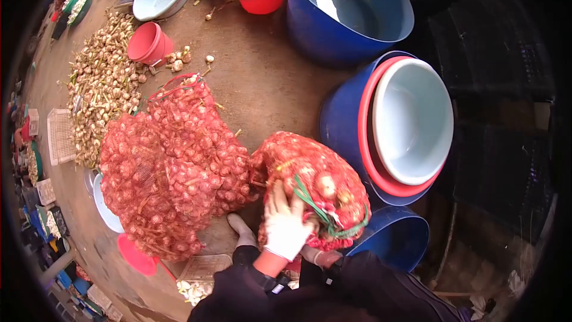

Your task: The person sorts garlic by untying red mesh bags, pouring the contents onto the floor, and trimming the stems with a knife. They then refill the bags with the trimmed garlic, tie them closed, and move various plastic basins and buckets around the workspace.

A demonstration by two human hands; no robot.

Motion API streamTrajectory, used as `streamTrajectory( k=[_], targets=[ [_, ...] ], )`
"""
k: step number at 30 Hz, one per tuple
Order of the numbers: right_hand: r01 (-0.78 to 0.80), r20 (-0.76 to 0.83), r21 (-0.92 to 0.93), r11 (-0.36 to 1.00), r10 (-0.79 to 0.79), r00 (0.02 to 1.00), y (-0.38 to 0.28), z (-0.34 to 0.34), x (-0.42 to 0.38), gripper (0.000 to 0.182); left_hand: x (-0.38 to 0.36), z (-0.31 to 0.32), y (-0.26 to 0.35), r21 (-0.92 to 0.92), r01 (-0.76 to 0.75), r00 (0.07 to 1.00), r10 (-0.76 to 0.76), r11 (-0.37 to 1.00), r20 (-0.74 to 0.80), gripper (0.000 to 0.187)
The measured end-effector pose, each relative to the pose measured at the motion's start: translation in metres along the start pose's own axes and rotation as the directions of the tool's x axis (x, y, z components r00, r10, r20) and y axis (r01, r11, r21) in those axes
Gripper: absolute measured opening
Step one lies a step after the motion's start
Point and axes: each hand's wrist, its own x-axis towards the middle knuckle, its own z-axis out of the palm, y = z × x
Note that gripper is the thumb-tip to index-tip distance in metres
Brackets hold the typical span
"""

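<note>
A full red mesh bag of garlic (322,167) stands right in front of me, with a green drawstring (308,194) at its near end. My left hand (286,226), in a white glove, lies against the near side of this bag with its fingers spread. Low at the bag's near edge is my right hand (311,253); its fingers are hidden behind the bag. Touching on the left are two more stuffed mesh bags of garlic (137,185), (199,137).
Loose garlic (104,77) is heaped at the left beside a small red bucket (147,45). Nested tubs with a pale basin (414,122) stand on the right, near a large blue tub (351,12) and another blue tub (396,235). A white crate (59,137) lies far left.
</note>
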Motion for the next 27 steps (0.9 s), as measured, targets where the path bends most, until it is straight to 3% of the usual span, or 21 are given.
streamTrajectory(
  k=[2,3,4,5,7,9,11,13,14,16,17,19,20,21,24,27],
  targets=[
    [0.009,-0.056,-0.03,0.999,-0.011,0.998,0.011,0.015,0.008,0.048,0.002,-0.001,-0.01,0.04,0.041,0.998,-0.043,0.998,0.052,0.088],
    [0.019,-0.129,-0.063,0.998,-0.027,0.991,0.025,0.039,0.017,0.048,0.007,0.001,-0.013,0.051,0.034,0.999,-0.033,0.998,-0.013,0.089],
    [-0.02,-0.013,-0.074,0.997,0.019,1.0,-0.014,-0.034,0.009,0.04,0.014,0.001,-0.017,0.032,0.059,0.998,-0.058,0.998,-0.023,0.089],
    [-0.008,-0.021,-0.084,0.996,0.006,1.0,-0.028,-0.062,0.011,0.04,0.021,-0.001,-0.022,0.013,0.09,0.995,-0.09,0.996,-0.041,0.09],
    [-0.07,0.13,-0.119,0.99,0.085,0.988,-0.042,-0.086,0.017,0.039,0.027,-0.005,-0.033,-0.028,0.128,0.991,-0.129,0.991,-0.041,0.087],
    [0.009,0.058,-0.177,0.984,0.001,0.998,-0.039,-0.087,0.021,0.038,0.029,-0.007,-0.044,-0.105,0.113,0.985,-0.126,0.988,-0.122,0.088],
    [0.122,-0.134,-0.184,0.975,-0.147,0.98,-0.03,-0.091,0.026,0.043,0.031,-0.011,-0.049,-0.204,0.245,0.944,-0.282,0.948,-0.174,0.081],
    [0.196,-0.163,-0.107,0.975,-0.211,0.964,-0.018,-0.094,0.031,0.047,0.031,-0.014,-0.05,-0.331,0.418,0.855,-0.489,0.846,-0.173,0.066],
    [0.174,-0.121,-0.069,0.982,-0.182,0.976,-0.013,-0.093,0.034,0.049,0.032,-0.015,-0.053,-0.147,0.366,0.898,-0.391,0.919,-0.205,0.04],
    [0.055,-0.029,0.021,0.998,-0.055,0.998,-0.009,-0.101,0.038,0.044,0.038,-0.019,-0.041,-0.144,0.353,0.905,-0.376,0.925,-0.2,0.03],
    [0.083,-0.024,0.025,0.996,-0.083,0.996,-0.005,-0.109,0.042,0.044,0.042,-0.022,-0.034,-0.152,0.325,0.921,-0.349,0.933,-0.172,0.022],
    [-0.154,0.197,0.367,0.917,0.085,0.977,0.006,-0.13,0.054,0.039,0.063,-0.028,-0.026,-0.246,0.36,0.907,-0.399,0.9,-0.136,0.021],
    [-0.093,0.026,0.379,0.921,0.09,0.996,0.003,-0.149,0.05,0.037,0.072,-0.031,-0.023,-0.281,0.388,0.902,-0.425,0.878,-0.082,0.021],
    [-0.076,0.022,0.381,0.922,0.073,0.997,0.0,-0.168,0.049,0.037,0.08,-0.035,-0.021,-0.314,0.414,0.896,-0.443,0.854,-0.023,0.022],
    [-0.275,0.114,0.671,0.688,0.271,0.956,0.005,-0.187,0.053,0.046,0.086,-0.017,-0.035,-0.422,0.442,0.878,-0.477,0.792,0.025,0.023],
    [-0.36,0.172,0.56,0.746,0.32,0.932,0.001,-0.207,0.056,0.049,0.094,-0.028,-0.022,-0.505,0.474,0.866,-0.485,0.721,0.121,0.036]
  ],
)
